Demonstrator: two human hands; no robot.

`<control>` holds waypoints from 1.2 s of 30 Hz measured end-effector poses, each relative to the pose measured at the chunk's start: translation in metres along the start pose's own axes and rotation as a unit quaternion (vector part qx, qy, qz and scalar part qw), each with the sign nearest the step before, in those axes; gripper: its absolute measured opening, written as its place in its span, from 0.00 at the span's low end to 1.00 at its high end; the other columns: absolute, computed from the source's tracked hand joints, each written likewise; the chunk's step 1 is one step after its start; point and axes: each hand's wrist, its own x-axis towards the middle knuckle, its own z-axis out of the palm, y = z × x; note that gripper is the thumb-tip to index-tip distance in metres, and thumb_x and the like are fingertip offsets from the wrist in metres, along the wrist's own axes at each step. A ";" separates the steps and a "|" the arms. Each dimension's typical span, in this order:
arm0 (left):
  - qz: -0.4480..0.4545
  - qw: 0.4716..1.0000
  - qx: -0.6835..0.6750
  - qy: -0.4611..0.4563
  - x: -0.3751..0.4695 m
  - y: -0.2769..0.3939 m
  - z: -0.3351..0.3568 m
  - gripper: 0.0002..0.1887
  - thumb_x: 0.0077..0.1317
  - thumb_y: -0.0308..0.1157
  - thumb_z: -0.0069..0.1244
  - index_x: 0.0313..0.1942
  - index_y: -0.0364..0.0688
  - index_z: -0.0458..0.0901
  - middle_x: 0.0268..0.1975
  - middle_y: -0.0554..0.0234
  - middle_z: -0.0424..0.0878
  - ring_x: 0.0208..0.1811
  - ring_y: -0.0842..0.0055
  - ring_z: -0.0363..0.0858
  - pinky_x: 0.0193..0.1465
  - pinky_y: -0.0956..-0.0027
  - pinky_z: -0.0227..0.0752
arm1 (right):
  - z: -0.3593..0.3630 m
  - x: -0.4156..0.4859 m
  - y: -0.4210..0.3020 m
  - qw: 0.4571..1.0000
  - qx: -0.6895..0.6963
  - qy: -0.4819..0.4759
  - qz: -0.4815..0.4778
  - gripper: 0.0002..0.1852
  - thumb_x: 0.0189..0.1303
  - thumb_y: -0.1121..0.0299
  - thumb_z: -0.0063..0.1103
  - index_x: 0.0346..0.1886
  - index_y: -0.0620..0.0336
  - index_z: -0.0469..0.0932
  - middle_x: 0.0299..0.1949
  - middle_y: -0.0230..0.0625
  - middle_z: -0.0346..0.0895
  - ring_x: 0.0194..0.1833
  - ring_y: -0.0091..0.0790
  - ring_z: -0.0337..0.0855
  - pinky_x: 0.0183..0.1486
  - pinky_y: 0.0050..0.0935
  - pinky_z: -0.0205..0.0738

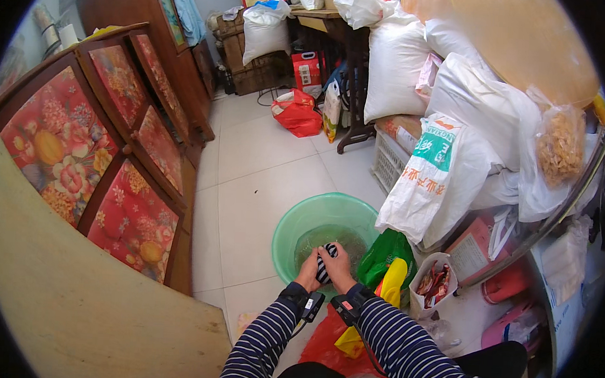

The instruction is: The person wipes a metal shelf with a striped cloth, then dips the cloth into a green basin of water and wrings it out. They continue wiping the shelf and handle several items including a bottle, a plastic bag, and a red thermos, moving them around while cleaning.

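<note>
A black-and-white striped cloth [323, 270] is bunched between my two hands, low over a green plastic basin [301, 214]. My left hand [308, 272] grips it from the left side. From the right, my right hand [340, 267] closes around it, thumb near the top. Cloudy water [315, 237] fills the bottom of the basin, which stands on the tiled floor [250, 207]. My fingers hide much of the cloth, so its exact kind is unclear. Both wrists carry strapped black devices.
Right of the basin lie a green plastic bag [381, 260], a yellow item [392, 281] and a white bag of wrapped packets [433, 288]. White woven sacks [471, 110] pile up behind them. A red plastic sheet [320, 344] lies before me; a floral-panelled cabinet [131, 221] stands left.
</note>
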 end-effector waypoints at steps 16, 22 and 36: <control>-0.009 0.997 0.067 -0.045 -0.012 -0.004 0.011 0.37 0.75 0.68 0.32 0.64 0.46 0.75 0.56 0.56 0.83 0.50 0.64 0.84 0.50 0.56 0.79 | -0.003 0.002 0.007 0.977 -0.142 0.121 -0.102 0.18 0.68 0.56 0.63 0.43 0.64 0.80 0.39 0.54 0.80 0.43 0.55 0.81 0.48 0.50 0.73; -0.045 0.996 -0.037 -0.062 -0.018 0.007 0.011 0.36 0.74 0.70 0.31 0.62 0.50 0.76 0.54 0.54 0.83 0.50 0.61 0.84 0.51 0.53 0.79 | -0.011 0.001 -0.007 0.992 -0.063 -0.027 -0.105 0.22 0.64 0.48 0.64 0.40 0.62 0.84 0.41 0.51 0.82 0.44 0.55 0.82 0.49 0.48 0.74; 0.076 0.992 0.050 0.086 0.014 -0.017 0.006 0.23 0.78 0.49 0.38 0.54 0.40 0.80 0.47 0.53 0.85 0.43 0.64 0.84 0.45 0.55 0.78 | -0.005 -0.006 -0.022 0.993 -0.102 0.033 -0.050 0.23 0.70 0.53 0.60 0.28 0.66 0.76 0.25 0.54 0.76 0.29 0.60 0.77 0.33 0.51 0.68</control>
